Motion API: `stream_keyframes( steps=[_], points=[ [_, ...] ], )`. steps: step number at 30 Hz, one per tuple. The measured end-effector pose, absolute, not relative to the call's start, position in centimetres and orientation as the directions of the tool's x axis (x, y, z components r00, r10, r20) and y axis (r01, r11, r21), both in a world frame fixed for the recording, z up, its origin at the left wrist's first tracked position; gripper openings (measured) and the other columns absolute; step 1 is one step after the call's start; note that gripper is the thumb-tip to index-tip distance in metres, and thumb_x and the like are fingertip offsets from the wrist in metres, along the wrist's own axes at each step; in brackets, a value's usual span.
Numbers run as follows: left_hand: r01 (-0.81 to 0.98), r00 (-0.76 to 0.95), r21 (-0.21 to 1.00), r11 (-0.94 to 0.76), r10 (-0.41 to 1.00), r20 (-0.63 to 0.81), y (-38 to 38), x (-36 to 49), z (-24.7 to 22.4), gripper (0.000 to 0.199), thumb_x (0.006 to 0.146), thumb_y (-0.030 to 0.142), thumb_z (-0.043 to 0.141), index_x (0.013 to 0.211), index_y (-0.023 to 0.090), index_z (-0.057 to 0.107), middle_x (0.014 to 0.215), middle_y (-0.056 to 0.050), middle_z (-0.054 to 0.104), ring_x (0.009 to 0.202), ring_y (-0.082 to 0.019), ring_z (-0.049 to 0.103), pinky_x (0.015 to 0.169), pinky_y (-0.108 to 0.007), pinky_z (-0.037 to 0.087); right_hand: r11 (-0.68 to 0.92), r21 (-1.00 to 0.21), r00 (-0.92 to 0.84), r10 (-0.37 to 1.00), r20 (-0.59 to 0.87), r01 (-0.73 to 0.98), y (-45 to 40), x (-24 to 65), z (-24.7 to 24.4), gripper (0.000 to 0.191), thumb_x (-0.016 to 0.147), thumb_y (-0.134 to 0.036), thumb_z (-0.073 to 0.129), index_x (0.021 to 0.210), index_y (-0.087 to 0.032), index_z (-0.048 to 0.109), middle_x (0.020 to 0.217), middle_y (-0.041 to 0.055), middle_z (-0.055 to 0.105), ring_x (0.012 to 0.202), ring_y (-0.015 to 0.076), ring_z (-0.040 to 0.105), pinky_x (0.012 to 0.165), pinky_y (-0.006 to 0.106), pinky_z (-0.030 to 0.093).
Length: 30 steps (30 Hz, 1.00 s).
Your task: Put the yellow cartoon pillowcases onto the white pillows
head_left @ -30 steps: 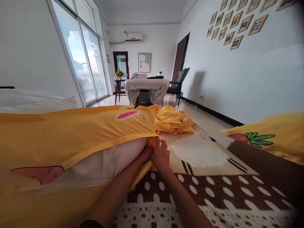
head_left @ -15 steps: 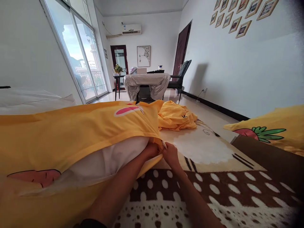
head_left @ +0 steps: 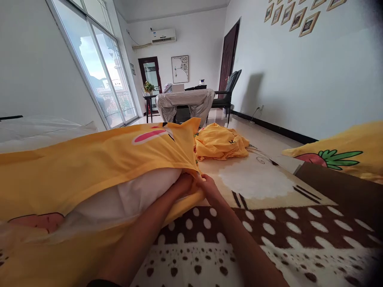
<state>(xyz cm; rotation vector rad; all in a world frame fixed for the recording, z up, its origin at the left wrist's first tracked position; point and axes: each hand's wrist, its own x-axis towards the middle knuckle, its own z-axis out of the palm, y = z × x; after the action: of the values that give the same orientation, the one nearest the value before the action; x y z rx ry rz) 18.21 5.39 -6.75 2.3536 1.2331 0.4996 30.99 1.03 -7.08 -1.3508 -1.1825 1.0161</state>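
Observation:
A yellow pillowcase (head_left: pixel 119 151) with pink-and-white printed shapes lies across the left and middle in the head view. White filling, which looks like a pillow (head_left: pixel 131 195), shows through its long open side. My left hand (head_left: pixel 186 184) reaches inside the opening near the right corner, its fingers hidden by the cloth. Right beside it, my right hand (head_left: pixel 208 188) is closed, pinching the pillowcase's edge at that corner. Just beyond the corner sits a crumpled yellow cloth (head_left: pixel 223 141).
Underneath is a brown-and-cream patterned blanket (head_left: pixel 269 223). To the right, a yellow printed piece of bedding (head_left: pixel 344 155) rests by a brown edge (head_left: pixel 335 191). White bedding (head_left: pixel 44 129) lies at far left. Farther off stand a covered table (head_left: pixel 185 97) and a dark chair (head_left: pixel 230 93).
Both hands have shifted slightly left with the pillowcase corner. The pillowcase's upper right corner now stands up in a point, showing more of the crumpled cloth's left side.

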Motion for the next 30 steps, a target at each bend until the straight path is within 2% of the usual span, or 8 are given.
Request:
stream_keyframes(
  steps=[3, 6, 9, 13, 16, 19, 25, 30],
  points=[
    [0.74, 0.508, 0.469, -0.482, 0.858, 0.08, 5.2, 17.7, -6.1, 0.024, 0.087, 0.032, 0.055, 0.102, 0.013, 0.06, 0.108, -0.007, 0.061, 0.099, -0.021, 0.058, 0.087, -0.042, 0.049, 0.019, -0.981, 0.146, 0.988, 0.048, 0.194, 1.1, 31.2, -7.2, 0.009, 0.052, -0.014, 0.055, 0.06, -0.018, 0.055, 0.058, 0.0005, 0.054, 0.062, 0.0141, 0.047, 0.056, 0.023, 0.03],
    [0.748, 0.509, 0.455, -0.483, 0.858, 0.075, 4.9, 17.8, -5.6, 0.02, 0.088, 0.03, 0.055, 0.096, 0.013, 0.061, 0.104, -0.006, 0.062, 0.096, -0.019, 0.059, 0.086, -0.041, 0.049, 0.045, -0.978, 0.149, 0.986, 0.076, 0.203, 1.2, 31.5, -7.3, 0.01, 0.057, -0.016, 0.056, 0.049, -0.018, 0.05, 0.06, 0.0047, 0.056, 0.07, 0.0169, 0.049, 0.06, 0.024, 0.03],
    [0.745, 0.515, 0.459, -0.484, 0.855, 0.066, 4.9, 18.2, -5.6, 0.021, 0.088, 0.03, 0.054, 0.097, 0.013, 0.061, 0.102, -0.006, 0.063, 0.094, -0.018, 0.06, 0.085, -0.039, 0.049, 0.085, -0.988, 0.152, 0.983, 0.105, 0.132, 1.3, 31.6, -7.6, 0.008, 0.062, -0.025, 0.054, 0.058, -0.018, 0.056, 0.065, 0.0037, 0.058, 0.071, 0.0169, 0.049, 0.06, 0.024, 0.032],
    [0.757, 0.517, 0.466, -0.458, 0.856, 0.0, 5.8, 18.2, -6.7, 0.021, 0.087, 0.031, 0.056, 0.095, 0.012, 0.061, 0.099, -0.005, 0.063, 0.091, -0.018, 0.06, 0.083, -0.039, 0.05, 0.077, -0.996, 0.152, 0.986, 0.069, -0.05, 1.9, 31.3, -8.7, 0.02, 0.063, -0.037, 0.053, 0.067, -0.017, 0.057, 0.06, 0.001, 0.056, 0.059, 0.0146, 0.048, 0.053, 0.024, 0.036],
    [0.738, 0.537, 0.497, -0.456, 0.843, -0.024, 6.2, 18.0, -7.5, 0.02, 0.087, 0.031, 0.056, 0.093, 0.013, 0.061, 0.095, -0.005, 0.064, 0.087, -0.016, 0.061, 0.08, -0.037, 0.051, 0.048, -0.986, 0.149, 0.989, 0.024, -0.16, 2.4, 30.8, -9.5, 0.026, 0.062, -0.041, 0.056, 0.07, -0.017, 0.058, 0.057, 0.0022, 0.057, 0.055, 0.0153, 0.052, 0.051, 0.026, 0.04],
    [0.696, 0.549, 0.547, -0.465, 0.836, 0.012, 6.0, 18.0, -7.9, 0.02, 0.087, 0.031, 0.055, 0.089, 0.013, 0.062, 0.092, -0.004, 0.064, 0.085, -0.016, 0.061, 0.079, -0.036, 0.052, 0.03, -0.982, 0.136, 0.991, 0.004, -0.187, 2.6, 30.4, -9.7, 0.028, 0.062, -0.042, 0.059, 0.075, -0.017, 0.061, 0.059, 0.0036, 0.06, 0.056, 0.0171, 0.056, 0.052, 0.027, 0.043],
    [0.592, 0.533, 0.631, -0.501, 0.831, 0.16, 5.6, 18.1, -7.5, 0.021, 0.088, 0.031, 0.054, 0.099, 0.015, 0.062, 0.11, -0.007, 0.062, 0.101, -0.02, 0.058, 0.091, -0.041, 0.047, 0.004, -0.996, 0.085, 0.996, -0.004, -0.086, 1.9, 30.5, -9.2, 0.034, 0.065, -0.044, 0.058, 0.082, -0.015, 0.061, 0.066, 0.0058, 0.064, 0.06, 0.0175, 0.058, 0.054, 0.027, 0.044],
    [0.537, 0.51, 0.699, -0.471, 0.842, 0.175, 6.2, 17.8, -8.0, 0.022, 0.088, 0.033, 0.054, 0.096, 0.015, 0.062, 0.103, -0.006, 0.063, 0.093, -0.018, 0.06, 0.084, -0.038, 0.05, -0.015, -0.984, 0.199, 0.98, 0.02, 0.175, 2.0, 30.9, -9.5, 0.021, 0.059, -0.024, 0.058, 0.079, -0.016, 0.057, 0.067, 0.0025, 0.061, 0.063, 0.0156, 0.053, 0.054, 0.023, 0.035]
  ],
)
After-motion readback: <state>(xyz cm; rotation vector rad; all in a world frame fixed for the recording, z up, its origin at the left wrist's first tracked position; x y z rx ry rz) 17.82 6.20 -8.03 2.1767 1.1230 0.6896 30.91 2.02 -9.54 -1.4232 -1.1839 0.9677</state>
